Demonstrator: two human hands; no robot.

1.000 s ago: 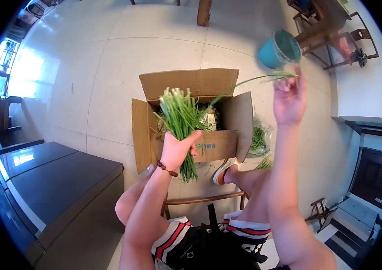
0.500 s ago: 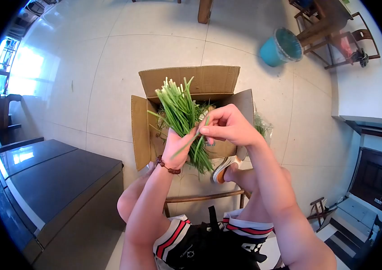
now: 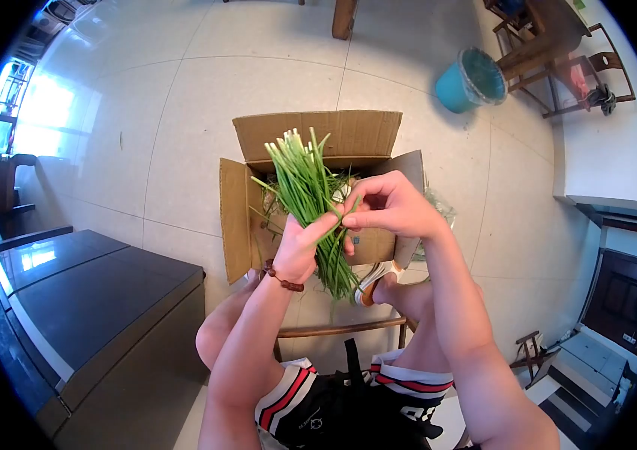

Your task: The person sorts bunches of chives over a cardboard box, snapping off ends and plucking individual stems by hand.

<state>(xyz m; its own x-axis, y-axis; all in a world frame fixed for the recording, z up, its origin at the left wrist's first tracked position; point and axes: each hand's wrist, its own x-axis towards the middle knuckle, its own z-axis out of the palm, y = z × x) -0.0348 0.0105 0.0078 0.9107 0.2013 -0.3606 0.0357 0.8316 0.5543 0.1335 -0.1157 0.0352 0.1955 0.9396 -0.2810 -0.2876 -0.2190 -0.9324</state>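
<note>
A bunch of green chives (image 3: 299, 180) slants over an open cardboard box, pale cut ends up and leafy tips hanging below. My left hand (image 3: 302, 244) is wrapped round the middle of the bunch. A beaded bracelet (image 3: 283, 277) circles that wrist. At the bunch's right side, my right hand (image 3: 389, 204) is closed, thumb and forefinger pinching a thin chive blade (image 3: 354, 205) beside my left thumb. Inside the cardboard box (image 3: 237, 217) lie more loose green strands, partly hidden by my hands.
A teal bucket (image 3: 455, 88) with a plastic liner stands on the tiled floor at the upper right, near a wooden chair (image 3: 609, 58). A clear plastic bag (image 3: 442, 210) rests beside the box. To the left is a dark cabinet (image 3: 101, 300). A wooden bar (image 3: 341, 328) crosses between my legs.
The long chive blade that lay across my left wrist no longer shows there. Both hands and the bunch have shifted slightly; my right fingers still pinch at the bunch's side.
</note>
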